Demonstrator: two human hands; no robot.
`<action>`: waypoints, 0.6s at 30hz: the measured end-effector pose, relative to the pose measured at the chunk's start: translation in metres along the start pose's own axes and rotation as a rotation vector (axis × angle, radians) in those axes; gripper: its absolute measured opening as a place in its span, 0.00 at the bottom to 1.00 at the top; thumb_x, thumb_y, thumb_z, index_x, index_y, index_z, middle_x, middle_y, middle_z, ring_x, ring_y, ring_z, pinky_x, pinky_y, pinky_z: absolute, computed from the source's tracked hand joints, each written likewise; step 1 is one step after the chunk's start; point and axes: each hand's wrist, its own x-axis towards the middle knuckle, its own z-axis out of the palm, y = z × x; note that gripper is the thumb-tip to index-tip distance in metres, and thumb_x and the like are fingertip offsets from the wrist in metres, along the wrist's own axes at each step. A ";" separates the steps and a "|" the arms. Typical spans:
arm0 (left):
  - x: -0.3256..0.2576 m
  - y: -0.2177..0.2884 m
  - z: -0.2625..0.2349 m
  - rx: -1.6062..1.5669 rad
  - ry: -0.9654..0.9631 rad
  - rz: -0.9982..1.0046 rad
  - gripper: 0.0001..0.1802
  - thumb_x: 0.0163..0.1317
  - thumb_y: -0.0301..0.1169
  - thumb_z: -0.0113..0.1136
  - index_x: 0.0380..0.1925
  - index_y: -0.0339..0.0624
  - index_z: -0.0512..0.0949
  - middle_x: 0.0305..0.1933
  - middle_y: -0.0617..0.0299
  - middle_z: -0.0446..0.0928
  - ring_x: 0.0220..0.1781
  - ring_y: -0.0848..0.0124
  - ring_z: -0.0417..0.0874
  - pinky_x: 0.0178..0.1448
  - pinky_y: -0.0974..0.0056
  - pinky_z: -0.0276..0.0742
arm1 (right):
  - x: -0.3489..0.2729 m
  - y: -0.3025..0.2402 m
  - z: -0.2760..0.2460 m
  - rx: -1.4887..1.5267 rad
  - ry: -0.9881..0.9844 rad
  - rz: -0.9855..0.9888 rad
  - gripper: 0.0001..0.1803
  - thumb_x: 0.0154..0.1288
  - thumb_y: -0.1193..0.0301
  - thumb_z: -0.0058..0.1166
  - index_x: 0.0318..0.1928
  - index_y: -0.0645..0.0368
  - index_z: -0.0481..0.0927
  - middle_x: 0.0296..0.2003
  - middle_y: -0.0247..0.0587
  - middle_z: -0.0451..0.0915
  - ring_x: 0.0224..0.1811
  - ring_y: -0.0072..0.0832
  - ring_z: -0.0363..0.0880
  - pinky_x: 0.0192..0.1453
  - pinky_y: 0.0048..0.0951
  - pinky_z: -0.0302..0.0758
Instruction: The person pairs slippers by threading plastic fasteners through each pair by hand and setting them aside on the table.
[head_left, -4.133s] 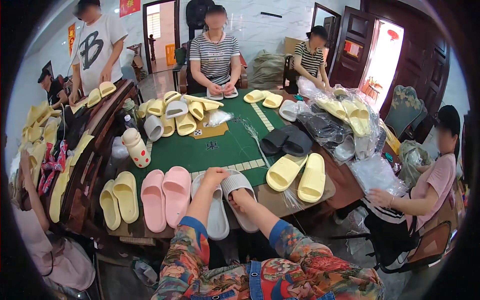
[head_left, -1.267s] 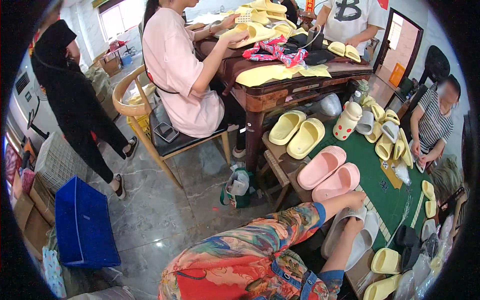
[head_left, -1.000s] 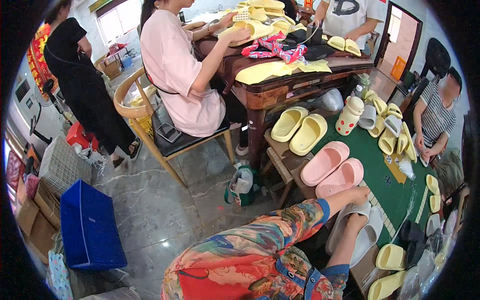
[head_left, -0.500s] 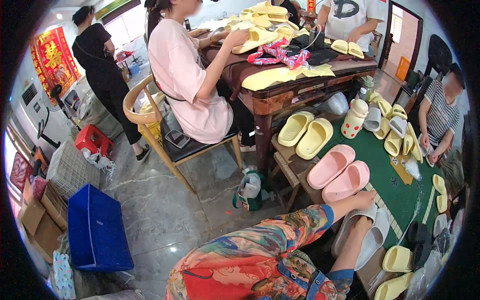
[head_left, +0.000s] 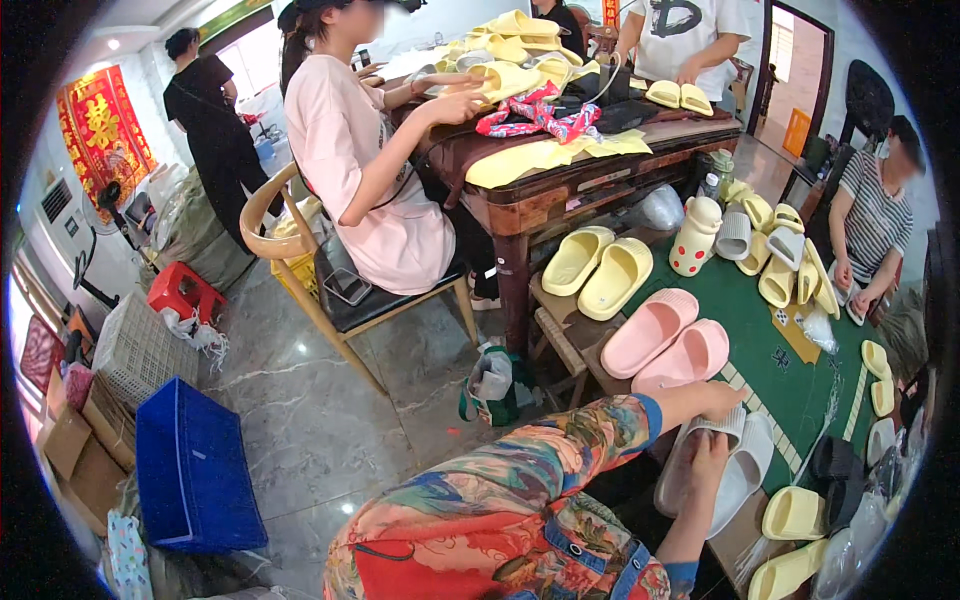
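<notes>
A pair of light grey slippers lies at the near edge of the green-topped table, a left grey slipper (head_left: 676,478) and a right grey slipper (head_left: 744,472). My left hand (head_left: 716,399) is bent over the toe end of the left one and seems to grip it, its fingertips partly hidden. Closed at the opening of the same slipper's ribbed strap is my right hand (head_left: 709,456). Whether something small is between its fingers I cannot make out. Just beyond my left hand, a pair of pink slippers (head_left: 651,334) sits side by side.
Yellow slippers (head_left: 616,280) stand past the pink pair. A spotted bottle (head_left: 695,236) and more slippers (head_left: 785,255) occupy the green table (head_left: 745,340). Black slippers (head_left: 838,470) lie at right. A person (head_left: 370,190) sits ahead; a blue crate (head_left: 195,465) stands on the floor.
The whole view has shifted slightly. My right hand has turned and moved up a little at the grey slipper's strap; my left hand stays by its toe. The seated person's hands have moved.
</notes>
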 end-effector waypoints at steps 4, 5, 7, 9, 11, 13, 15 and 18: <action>0.006 -0.014 0.005 0.130 0.042 0.104 0.26 0.51 0.26 0.52 0.52 0.35 0.63 0.41 0.42 0.76 0.46 0.49 0.77 0.48 0.53 0.72 | -0.035 -0.055 -0.018 -0.580 -0.070 0.051 0.14 0.62 0.75 0.46 0.47 0.66 0.71 0.37 0.46 0.76 0.37 0.33 0.74 0.43 0.30 0.70; 0.006 -0.006 0.003 0.131 -0.035 0.130 0.24 0.52 0.28 0.51 0.52 0.37 0.65 0.42 0.43 0.76 0.47 0.50 0.77 0.48 0.53 0.73 | -0.041 -0.048 -0.032 -0.740 -0.027 -0.069 0.15 0.61 0.75 0.46 0.48 0.65 0.71 0.39 0.49 0.76 0.40 0.37 0.73 0.46 0.33 0.69; 0.012 0.000 -0.001 0.171 -0.125 0.111 0.22 0.54 0.30 0.50 0.51 0.37 0.66 0.42 0.45 0.76 0.46 0.50 0.77 0.48 0.53 0.73 | -0.046 -0.057 -0.043 -0.866 -0.041 -0.168 0.16 0.59 0.75 0.48 0.49 0.62 0.72 0.41 0.50 0.75 0.46 0.44 0.70 0.51 0.39 0.66; 0.010 0.011 -0.017 0.180 -0.254 0.058 0.18 0.57 0.35 0.46 0.47 0.40 0.70 0.43 0.47 0.76 0.47 0.53 0.77 0.49 0.53 0.73 | -0.044 -0.055 -0.053 -0.894 -0.012 -0.196 0.16 0.60 0.74 0.48 0.49 0.62 0.72 0.39 0.50 0.75 0.43 0.43 0.71 0.50 0.39 0.67; 0.034 -0.018 -0.014 0.232 -0.162 0.104 0.16 0.58 0.35 0.46 0.45 0.40 0.71 0.45 0.46 0.75 0.49 0.53 0.77 0.50 0.53 0.72 | -0.039 -0.071 -0.041 -0.913 -0.019 -0.284 0.16 0.60 0.74 0.48 0.49 0.62 0.72 0.38 0.50 0.76 0.41 0.43 0.72 0.48 0.39 0.68; 0.041 -0.021 -0.011 0.151 -0.020 0.111 0.15 0.59 0.36 0.45 0.41 0.40 0.74 0.48 0.46 0.74 0.51 0.54 0.75 0.52 0.51 0.71 | -0.036 -0.080 -0.034 -0.745 0.052 0.074 0.15 0.61 0.74 0.47 0.49 0.62 0.72 0.35 0.50 0.77 0.37 0.42 0.74 0.45 0.38 0.70; 0.046 0.001 -0.003 -0.088 0.106 0.027 0.16 0.61 0.36 0.41 0.40 0.37 0.73 0.48 0.43 0.73 0.51 0.52 0.75 0.53 0.50 0.69 | -0.042 -0.044 -0.056 -0.717 0.168 -0.051 0.14 0.60 0.74 0.46 0.46 0.61 0.74 0.39 0.50 0.78 0.42 0.36 0.78 0.46 0.32 0.72; 0.034 -0.052 0.016 -0.039 0.477 -0.082 0.20 0.56 0.29 0.44 0.48 0.30 0.68 0.42 0.38 0.74 0.45 0.48 0.77 0.48 0.50 0.72 | -0.036 -0.041 -0.026 -0.412 0.175 -0.147 0.14 0.57 0.76 0.44 0.44 0.60 0.77 0.36 0.48 0.80 0.40 0.32 0.79 0.46 0.28 0.72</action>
